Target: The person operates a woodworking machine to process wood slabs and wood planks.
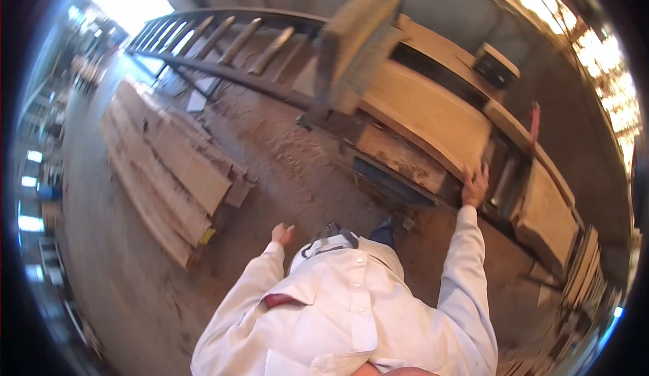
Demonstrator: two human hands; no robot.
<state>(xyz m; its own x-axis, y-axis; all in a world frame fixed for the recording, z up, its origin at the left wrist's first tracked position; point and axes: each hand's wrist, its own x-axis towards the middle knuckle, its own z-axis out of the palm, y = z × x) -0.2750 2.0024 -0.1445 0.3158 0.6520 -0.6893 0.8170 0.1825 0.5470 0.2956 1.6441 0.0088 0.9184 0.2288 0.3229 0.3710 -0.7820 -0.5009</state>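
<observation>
My right hand (475, 185) reaches forward to the near end of a wide wooden board (426, 109), its fingers spread and touching the board's corner. The board lies flat on a long machine bed (399, 174), and its far part runs behind a tall, worn yellowish guard or housing (358, 41). My left hand (282, 234) hangs low at my side, away from the machine, with its fingers curled in and nothing visible in them.
A roller conveyor (233, 41) extends from the machine's far end. On the floor to the left lies a stack of rough planks (165, 166). Another thick slab (546, 214) rests at right, near a control box (497, 66). Sawdust (291, 149) covers the floor.
</observation>
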